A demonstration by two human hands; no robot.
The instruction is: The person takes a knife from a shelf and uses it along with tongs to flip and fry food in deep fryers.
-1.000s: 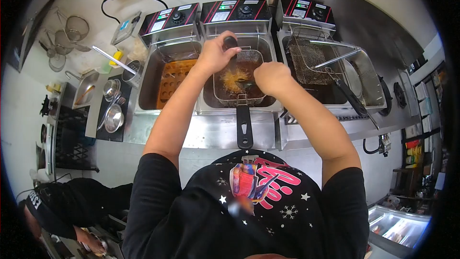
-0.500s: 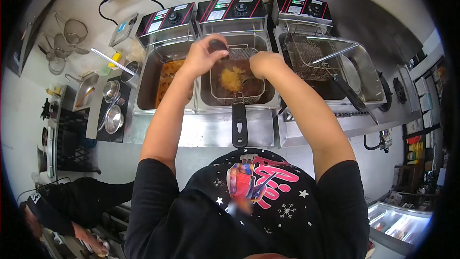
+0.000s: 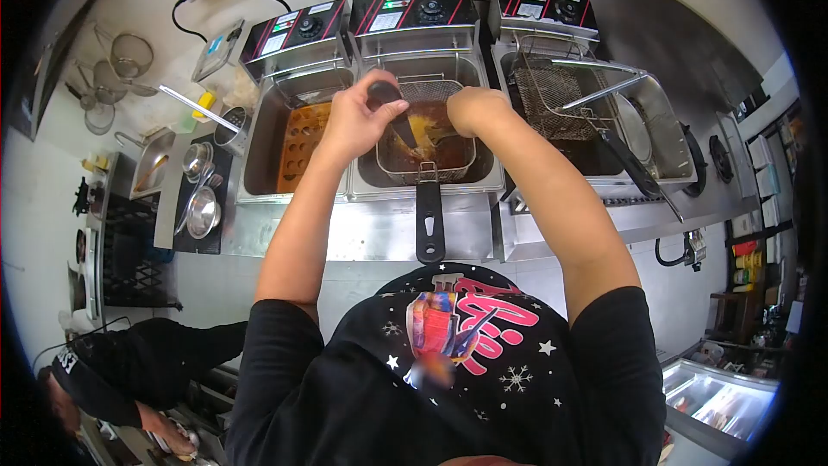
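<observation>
My left hand (image 3: 366,116) is closed round the dark handle of a utensil (image 3: 402,128), which slants down into the middle fryer's wire basket (image 3: 444,174). Over the basket's right rim, my right hand (image 3: 476,110) is closed; a thin utensil (image 3: 444,134) runs from it toward the food, its grip hidden by my fingers. Yellow food (image 3: 423,131) lies in the brown oil between the two utensils. The basket's black handle (image 3: 429,223) points toward my body, and neither hand touches it.
At left, another fryer (image 3: 259,151) holds a perforated orange-brown piece (image 3: 300,145). The right fryer (image 3: 677,134) carries a wire basket (image 3: 561,103) and tongs (image 3: 608,91). Metal bowls (image 3: 203,211) stand at far left. A co-worker (image 3: 142,371) bends at the lower left.
My left hand has shifted slightly left, and its utensil now tilts down to the right into the basket. The yellow food looks less spread out than before. The whole view has moved slightly.
</observation>
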